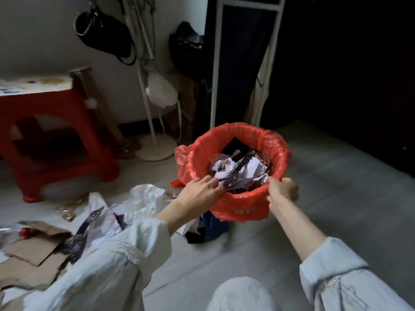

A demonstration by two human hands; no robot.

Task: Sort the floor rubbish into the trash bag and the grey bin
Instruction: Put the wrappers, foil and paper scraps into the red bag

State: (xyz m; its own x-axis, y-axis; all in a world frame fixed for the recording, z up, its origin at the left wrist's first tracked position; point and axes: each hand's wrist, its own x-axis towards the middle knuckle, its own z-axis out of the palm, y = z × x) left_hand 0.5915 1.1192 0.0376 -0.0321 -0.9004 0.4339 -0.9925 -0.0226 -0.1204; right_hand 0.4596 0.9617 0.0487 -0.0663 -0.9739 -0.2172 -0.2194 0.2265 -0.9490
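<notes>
Dim room with a pale grey floor (314, 198) and a white wall behind. Ahead of both hands stands the trash bag (242, 205), red plastic, its mouth open and part-filled with crumpled paper and dark wrappers (238, 171). The left hand (199, 189) rests on the near rim, fingers extended into the mouth and touching the paper. The right hand (281, 189) is clenched around the near-right rim, gathering the plastic. Left of the left hand, floor rubbish lies in a heap: crumpled white plastic (146, 196), torn cardboard (33, 245) and printed scraps. Beyond it stands a red stool (56, 135). Pale sleeves cover both forearms.
</notes>
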